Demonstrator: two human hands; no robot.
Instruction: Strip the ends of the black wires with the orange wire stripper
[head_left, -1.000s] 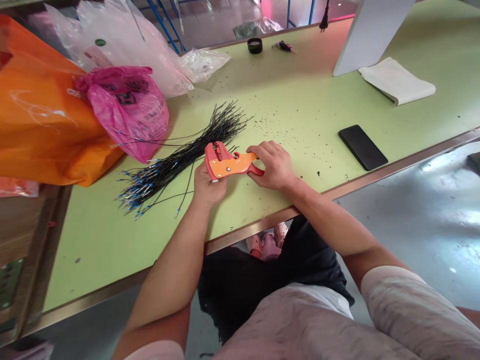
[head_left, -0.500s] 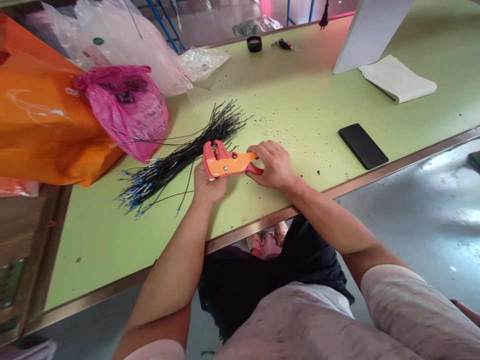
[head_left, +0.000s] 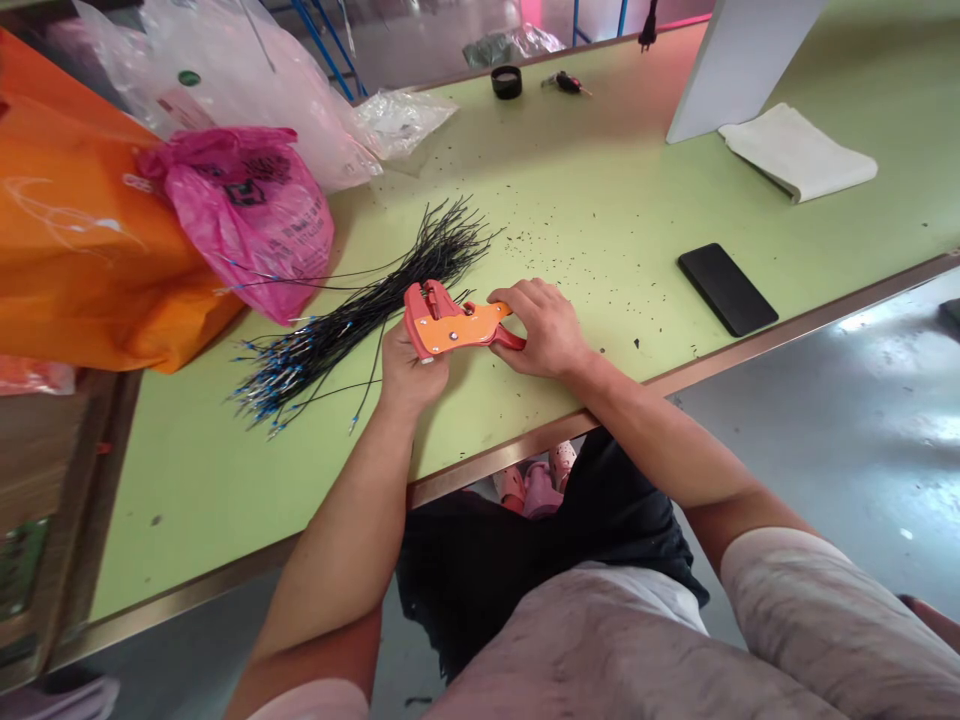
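Looks like wire-end work with the stripper [head_left: 466, 328], both hands on the job.
Right hand [head_left: 551, 325] has its fingers curled around the handles [head_left: 511, 340], which sit spread apart in that grip, so I'd guess it's pre-squeeze; next move probably calls for a firm squeeze with the head kept steady. Left hand [head_left: 412, 372] is up against the stripper's head, but its fingers are tucked behind it, so can't tell how far they're closed or whether they've got a wire. The wires [head_left: 367, 310] lie just past the left fingers, dark scraps [head_left: 637, 343] beyond the right ones, phone [head_left: 727, 289] well off to their right.
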